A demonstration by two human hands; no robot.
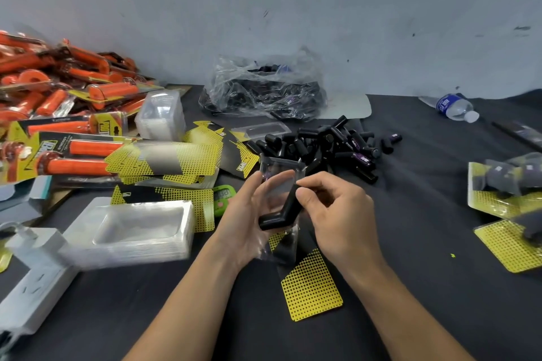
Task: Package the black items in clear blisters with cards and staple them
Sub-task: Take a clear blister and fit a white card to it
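My left hand holds a clear blister upright over the middle of the table, fingers curled round its left side. My right hand pinches a black L-shaped item by its upper end, with the item lying against the blister's front. A yellow dotted card lies on the black cloth just below my hands. A heap of loose black items sits behind the blister. A stack of clear blisters stands at the left.
Orange packaged grips pile up at the far left, with yellow cards spread beside them. A plastic bag of black parts sits at the back. A water bottle lies at the back right. Finished packs rest at the right edge.
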